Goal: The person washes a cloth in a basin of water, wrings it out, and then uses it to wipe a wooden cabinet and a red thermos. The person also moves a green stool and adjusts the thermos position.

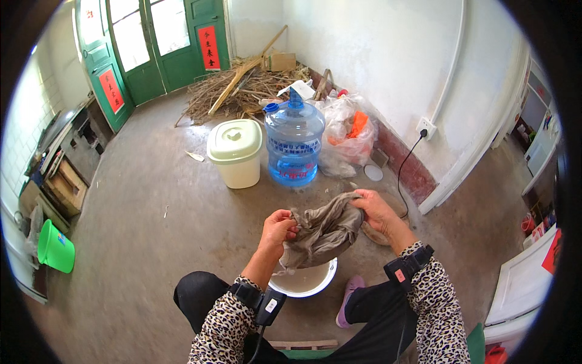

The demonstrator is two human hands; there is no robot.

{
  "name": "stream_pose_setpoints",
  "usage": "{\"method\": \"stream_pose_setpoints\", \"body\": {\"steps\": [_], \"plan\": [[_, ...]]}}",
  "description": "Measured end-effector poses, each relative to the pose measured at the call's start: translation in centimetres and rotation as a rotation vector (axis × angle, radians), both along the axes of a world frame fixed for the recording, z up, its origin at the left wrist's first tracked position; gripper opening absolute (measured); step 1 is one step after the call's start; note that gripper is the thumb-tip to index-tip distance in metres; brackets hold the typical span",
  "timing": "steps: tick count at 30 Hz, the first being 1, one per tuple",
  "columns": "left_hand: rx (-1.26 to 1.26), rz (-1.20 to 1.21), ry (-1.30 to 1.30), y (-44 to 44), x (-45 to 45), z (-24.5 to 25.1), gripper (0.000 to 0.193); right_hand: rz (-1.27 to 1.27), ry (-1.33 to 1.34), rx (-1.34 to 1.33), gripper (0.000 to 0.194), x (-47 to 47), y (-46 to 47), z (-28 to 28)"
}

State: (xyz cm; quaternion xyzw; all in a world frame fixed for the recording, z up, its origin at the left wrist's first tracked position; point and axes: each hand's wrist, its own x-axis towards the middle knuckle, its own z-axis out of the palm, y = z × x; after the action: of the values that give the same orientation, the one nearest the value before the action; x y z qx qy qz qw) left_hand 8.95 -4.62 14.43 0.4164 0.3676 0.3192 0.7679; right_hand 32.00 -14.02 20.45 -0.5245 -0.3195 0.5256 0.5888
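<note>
A wet-looking grey-brown cloth (323,232) hangs bunched between my two hands. My left hand (276,230) pinches its left end between thumb and fingers. At the upper right end, my right hand (375,211) grips the cloth's edge. Below the cloth, on the floor between my feet, stands a white basin (325,285) of murky water. The cloth hides the basin's far part, and I cannot tell whether its lowest corner touches the rim.
Ahead stand a lidded cream bucket (234,168) and a large blue water bottle (293,150). Plastic bags (348,136) lean by the wall; firewood (245,86) lies behind. A black power cord (400,168) runs down at right. A green bin (55,248) is far left.
</note>
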Motion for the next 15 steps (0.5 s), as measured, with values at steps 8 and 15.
{"method": "stream_pose_setpoints", "body": {"steps": [8,15], "plan": [[0.555,-0.174,0.109,-0.5,1.3,-0.4,0.053,0.185,-0.093,-0.050,0.009,-2.3,-0.3,-0.2],[0.571,-0.174,0.286,-0.5,2.1,-1.4,0.022,0.404,-0.452,-0.031,0.016,-2.6,-0.9,0.7]]}}
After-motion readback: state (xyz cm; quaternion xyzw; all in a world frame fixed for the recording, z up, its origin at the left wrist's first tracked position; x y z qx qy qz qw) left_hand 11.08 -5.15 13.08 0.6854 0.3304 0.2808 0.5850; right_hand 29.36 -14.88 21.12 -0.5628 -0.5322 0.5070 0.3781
